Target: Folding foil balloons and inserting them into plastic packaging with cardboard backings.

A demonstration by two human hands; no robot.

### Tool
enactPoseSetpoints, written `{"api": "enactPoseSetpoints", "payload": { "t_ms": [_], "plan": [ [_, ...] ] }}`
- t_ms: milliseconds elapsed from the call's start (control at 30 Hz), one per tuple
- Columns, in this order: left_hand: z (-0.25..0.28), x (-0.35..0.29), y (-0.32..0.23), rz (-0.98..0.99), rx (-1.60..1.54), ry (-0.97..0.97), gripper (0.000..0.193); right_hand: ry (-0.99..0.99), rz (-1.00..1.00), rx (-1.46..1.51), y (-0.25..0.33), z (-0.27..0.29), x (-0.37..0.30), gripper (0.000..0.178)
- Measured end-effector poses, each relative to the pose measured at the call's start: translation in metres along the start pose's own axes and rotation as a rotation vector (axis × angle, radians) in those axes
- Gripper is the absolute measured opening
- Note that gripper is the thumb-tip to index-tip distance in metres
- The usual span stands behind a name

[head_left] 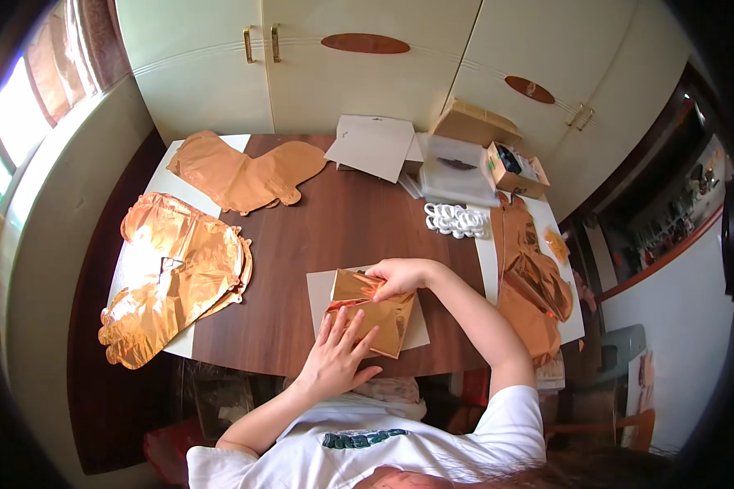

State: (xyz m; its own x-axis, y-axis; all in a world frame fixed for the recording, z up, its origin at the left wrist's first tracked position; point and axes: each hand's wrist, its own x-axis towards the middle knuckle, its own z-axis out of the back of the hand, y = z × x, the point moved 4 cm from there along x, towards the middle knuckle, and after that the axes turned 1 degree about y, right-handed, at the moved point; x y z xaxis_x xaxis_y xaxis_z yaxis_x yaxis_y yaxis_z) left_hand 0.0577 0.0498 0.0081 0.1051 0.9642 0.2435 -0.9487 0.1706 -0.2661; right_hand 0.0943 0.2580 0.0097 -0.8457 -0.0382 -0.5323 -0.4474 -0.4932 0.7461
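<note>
A folded copper-gold foil balloon lies on a pale square card near the table's front edge. My left hand rests flat on its near left part, fingers spread. At the far edge of the folded foil, my right hand is closed, with thumb and bent fingers gripping the creased material. A larger flat foil balloon lies at the left, its shiny side up. Behind it is another, duller one. More foil balloons are piled along the right edge.
Grey cards are stacked at the back, beside clear plastic bags. An open cardboard box holds dark items. White ring-like loops lie in front of the bags. A small orange packet sits far right. Cream cabinets border the table's back.
</note>
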Motion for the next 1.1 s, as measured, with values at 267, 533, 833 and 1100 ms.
{"api": "enactPoseSetpoints", "payload": {
  "t_ms": [267, 533, 833, 1100],
  "plan": [
    [-0.003, -0.016, 0.009, 0.074, 0.014, -0.104, 0.063, -0.496, 0.153, 0.798, -0.030, -0.027, -0.038, 0.035],
    [0.006, -0.037, -0.005, 0.129, -0.026, 0.024, 0.069, -0.773, 0.209, 1.771, -0.013, -0.136, -0.074, 0.036],
    [0.021, -0.017, -0.012, 0.148, -0.063, -0.034, 0.063, -0.671, 0.299, 1.898, 0.008, -0.177, -0.071, 0.029],
    [0.002, -0.021, 0.007, 0.164, -0.024, -0.015, 0.057, -0.017, 0.220, 1.209, 0.015, -0.160, -0.117, 0.041]
  ]
}}
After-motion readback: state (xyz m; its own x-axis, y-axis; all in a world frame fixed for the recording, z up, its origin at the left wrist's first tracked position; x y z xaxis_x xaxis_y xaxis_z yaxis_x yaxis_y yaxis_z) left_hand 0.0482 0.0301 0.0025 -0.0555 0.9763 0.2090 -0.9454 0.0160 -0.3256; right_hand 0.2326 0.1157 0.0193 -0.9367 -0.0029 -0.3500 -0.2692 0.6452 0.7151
